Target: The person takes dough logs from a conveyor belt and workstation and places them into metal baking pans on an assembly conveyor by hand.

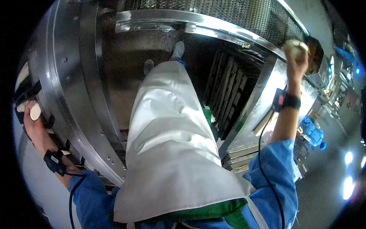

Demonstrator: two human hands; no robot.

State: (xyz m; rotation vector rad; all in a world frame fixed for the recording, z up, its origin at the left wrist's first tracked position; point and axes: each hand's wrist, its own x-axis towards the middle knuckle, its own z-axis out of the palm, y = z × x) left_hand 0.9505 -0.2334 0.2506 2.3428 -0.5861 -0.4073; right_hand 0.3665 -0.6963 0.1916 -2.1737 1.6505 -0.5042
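At the far left, my left hand point(32, 124) is closed around a pale, flat-ended round piece point(35, 112), beside the dark inner parts of a steel machine. Over on the right, my right hand point(297, 68) is raised near the corner of a wire mesh conveyor belt point(244, 13). Its fingers are wrapped round one or more pale, rounded pieces point(296, 49); their exact kind and number I cannot make out. Dark bands with cables sit on both wrists.
A long steel frame point(57, 76) runs along my left side. The conveyor's steel rail point(217, 28) curves across in front. Stacked trays point(244, 156) and a shiny steel surface point(276, 78) are on the right. Further off stands a person in blue point(310, 129).
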